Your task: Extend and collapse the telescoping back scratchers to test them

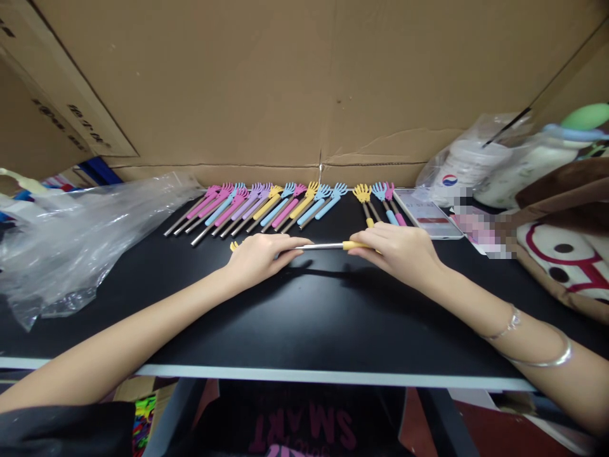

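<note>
I have the yellow back scratcher crosswise over the black table, mid-feed. My left hand has its fingers closed on the metal shaft, the claw poking out at nine o'clock; my right hand has its fingers closed around the yellow grip, at three. From there, a slanted row of multicoloured back scratchers lies at eleven, three more scratchers at one, a smartphone at two, a clear plastic bag at nine.
</note>
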### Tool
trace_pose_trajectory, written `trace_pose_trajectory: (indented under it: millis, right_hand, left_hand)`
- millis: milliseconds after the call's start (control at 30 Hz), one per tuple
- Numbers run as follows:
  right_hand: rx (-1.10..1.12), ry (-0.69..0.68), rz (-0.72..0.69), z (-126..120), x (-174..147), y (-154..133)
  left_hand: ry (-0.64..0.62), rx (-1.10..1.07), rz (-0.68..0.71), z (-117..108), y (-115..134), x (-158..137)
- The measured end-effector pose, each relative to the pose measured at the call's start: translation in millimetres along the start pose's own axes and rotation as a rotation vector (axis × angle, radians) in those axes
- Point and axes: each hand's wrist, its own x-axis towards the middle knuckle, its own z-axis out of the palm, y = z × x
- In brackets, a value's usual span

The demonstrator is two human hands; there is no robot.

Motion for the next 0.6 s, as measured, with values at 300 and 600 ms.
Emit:
trace_pose_trajectory:
  millis: [300, 600]
  right_hand:
    - [0.203, -0.127, 0.078, 4.2, -1.1, 0.1]
    - [0.341, -0.204, 0.127, 4.8, -0.8, -5.3]
  left_hand:
    - [0.121, 0.254, 0.065, -1.2, 2.1, -1.9]
    - [0.321, 0.521, 0.248, -9.7, 2.6, -0.9]
